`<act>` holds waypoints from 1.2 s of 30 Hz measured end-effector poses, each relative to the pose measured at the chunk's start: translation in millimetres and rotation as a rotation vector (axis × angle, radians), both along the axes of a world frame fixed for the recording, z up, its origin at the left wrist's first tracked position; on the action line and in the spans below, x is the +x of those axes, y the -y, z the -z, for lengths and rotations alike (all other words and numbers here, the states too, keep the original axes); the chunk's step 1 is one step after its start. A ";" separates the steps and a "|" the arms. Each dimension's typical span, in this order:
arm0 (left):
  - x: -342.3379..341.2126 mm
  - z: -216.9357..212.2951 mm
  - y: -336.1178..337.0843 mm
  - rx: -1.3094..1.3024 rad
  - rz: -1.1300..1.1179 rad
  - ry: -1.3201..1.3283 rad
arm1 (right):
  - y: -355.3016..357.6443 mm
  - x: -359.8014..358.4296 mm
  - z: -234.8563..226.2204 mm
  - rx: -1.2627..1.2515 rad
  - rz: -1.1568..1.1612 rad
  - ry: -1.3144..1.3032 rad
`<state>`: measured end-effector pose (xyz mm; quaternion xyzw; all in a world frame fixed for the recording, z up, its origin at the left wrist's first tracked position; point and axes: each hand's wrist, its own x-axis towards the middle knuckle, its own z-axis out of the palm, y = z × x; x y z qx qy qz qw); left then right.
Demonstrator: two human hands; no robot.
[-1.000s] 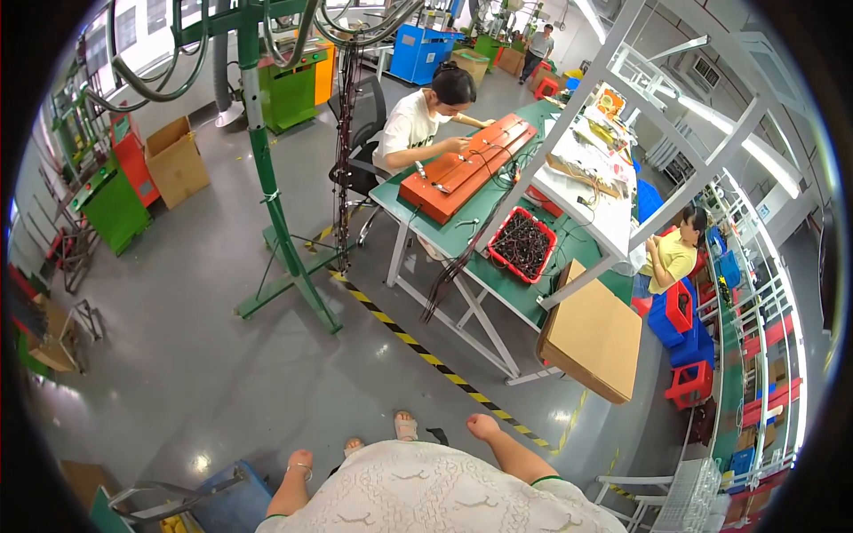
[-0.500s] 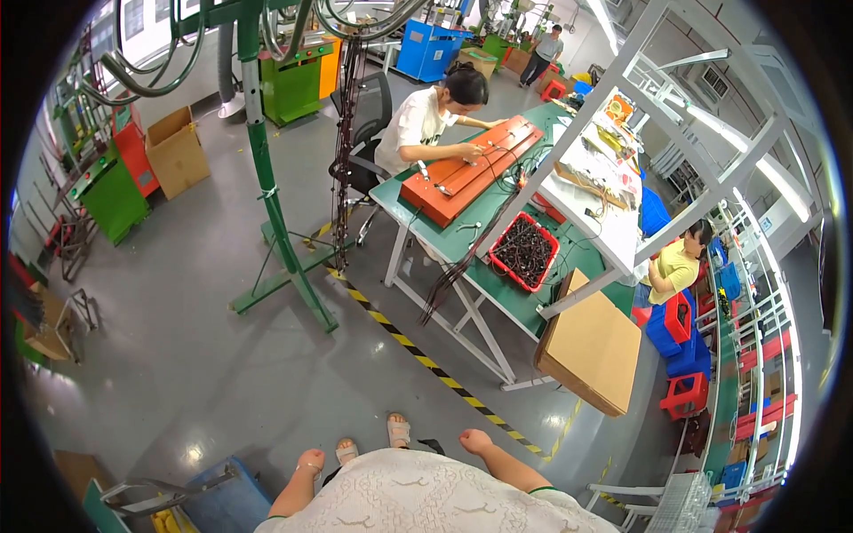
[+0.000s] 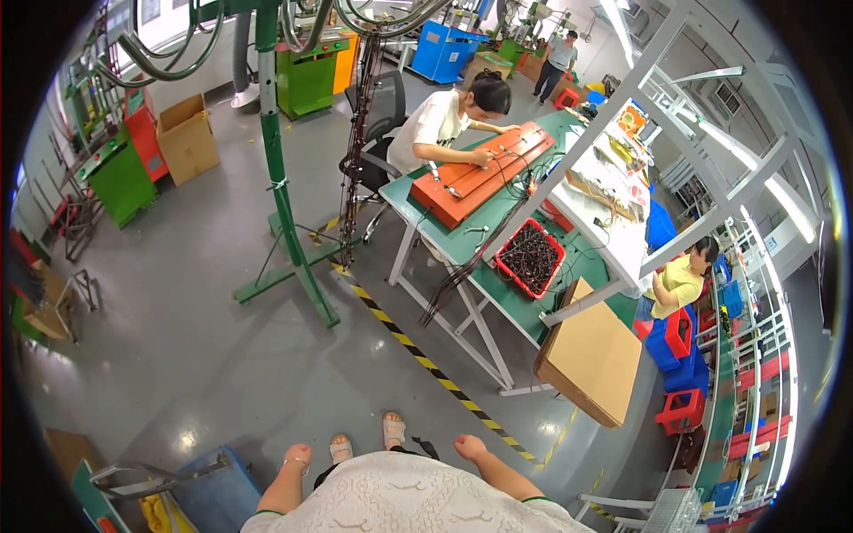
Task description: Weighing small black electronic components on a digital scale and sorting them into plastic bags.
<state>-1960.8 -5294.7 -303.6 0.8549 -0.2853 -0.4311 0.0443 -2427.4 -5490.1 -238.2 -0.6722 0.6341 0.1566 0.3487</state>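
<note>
Hands hang empty at the lower edge: left hand (image 3: 298, 458) and right hand (image 3: 468, 444) both sit higher and farther apart than half a second ago. Their fingers look loosely curled, touching nothing. Both arms hang bent beside the white top, above grey floor (image 3: 178, 355), near the yellow-black tape line (image 3: 426, 362). The green desk (image 3: 498, 266) stands well apart.
</note>
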 end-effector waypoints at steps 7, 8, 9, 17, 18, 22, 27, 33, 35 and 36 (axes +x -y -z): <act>1.3 1.8 2.9 -0.022 0.039 -0.022 | 3.6 5.0 -2.4 0.003 0.010 0.018; 2.8 2.2 3.3 -0.015 0.029 -0.026 | 3.1 5.2 -3.4 0.010 0.008 0.014; 4.2 2.8 4.0 -0.008 0.018 -0.031 | 2.6 5.1 -4.7 0.016 0.007 0.009; 9.0 9.2 2.3 -0.016 0.049 -0.019 | -11.4 2.5 -12.9 0.025 0.048 0.012; 7.1 6.7 4.0 0.000 0.041 -0.021 | -13.4 1.3 -14.0 0.024 0.052 0.015; 3.1 3.1 2.2 -0.005 0.020 -0.032 | -17.3 1.3 -16.9 0.042 0.038 0.014; 4.2 5.8 0.5 -0.024 0.051 -0.035 | -23.7 -0.7 -11.7 0.021 0.034 0.016; 8.7 9.3 -17.7 0.005 0.075 -0.032 | -26.1 7.8 -16.9 0.036 0.027 0.015; 8.7 7.2 -21.9 0.005 0.070 -0.027 | -27.6 7.5 -14.9 0.026 0.020 0.021; 8.8 6.1 -24.3 0.003 0.065 -0.025 | -28.4 7.6 -13.8 0.014 0.012 0.025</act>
